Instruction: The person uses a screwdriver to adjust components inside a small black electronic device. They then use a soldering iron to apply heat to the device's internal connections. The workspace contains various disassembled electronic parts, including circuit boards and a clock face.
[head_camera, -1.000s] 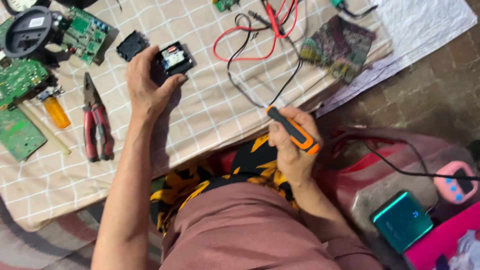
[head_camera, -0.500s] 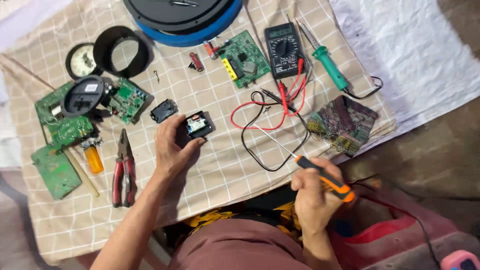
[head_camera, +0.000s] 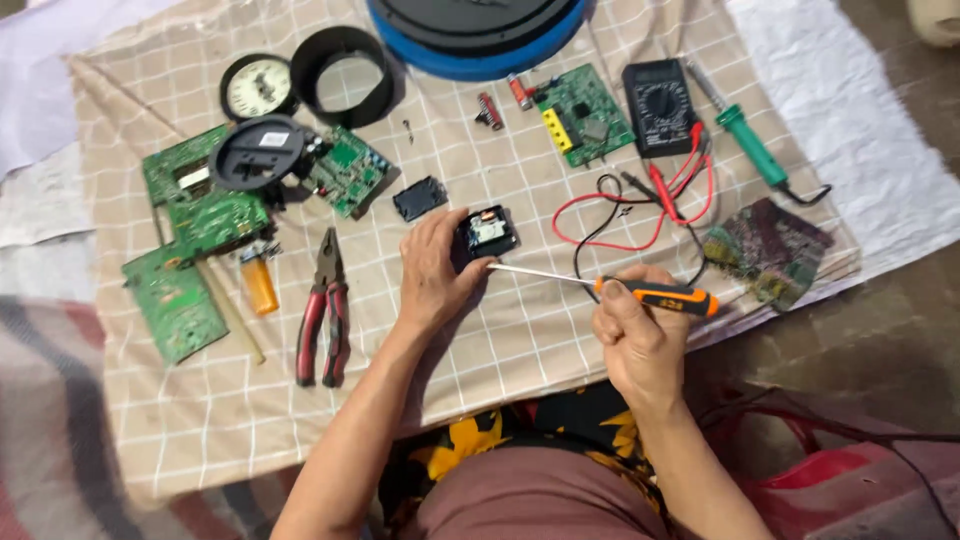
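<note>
At centre frame on the checked cloth (head_camera: 520, 330), the left hand (head_camera: 432, 272) clasps a small black module (head_camera: 486, 233) while the right hand (head_camera: 637, 335), closed around an orange-handled screwdriver (head_camera: 600, 285), sets its tip at the module's edge, apparently prying; steady leverage seems needed.

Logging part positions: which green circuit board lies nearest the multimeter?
The green board with the yellow connector block, just left of the black multimeter; the other green boards lie far left.

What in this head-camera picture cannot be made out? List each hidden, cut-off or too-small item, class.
1. Small black module, head view: left side covered by the left hand.
2. Screwdriver tip: too fine to see where it touches.
3. Blue-rimmed round unit: cut off by the top edge.
4. Right hand palm: faces away.
</note>
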